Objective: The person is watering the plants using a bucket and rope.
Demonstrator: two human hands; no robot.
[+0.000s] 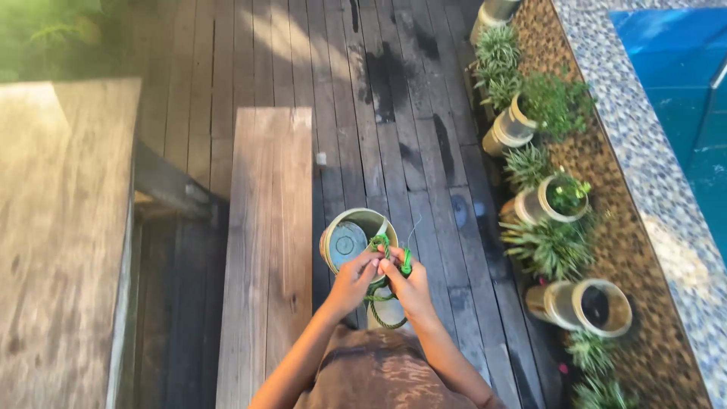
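Observation:
My left hand [353, 282] and my right hand [407, 286] meet in front of me, both pinching a green cord [381, 244] that loops down below my hands. The cord runs along the rim of an empty cream-coloured round pot [335, 241] tipped toward me, its grey bottom showing. The pot hangs over the dark wooden deck, just right of a wooden bench. My brown shirt fills the bottom of the view.
A long wooden bench [269, 250] runs on my left, with a wooden table [60, 227] beyond it. Several cream pots [560, 198] and green plants [549, 246] line a pebble bed on the right, next to a blue pool [674, 68].

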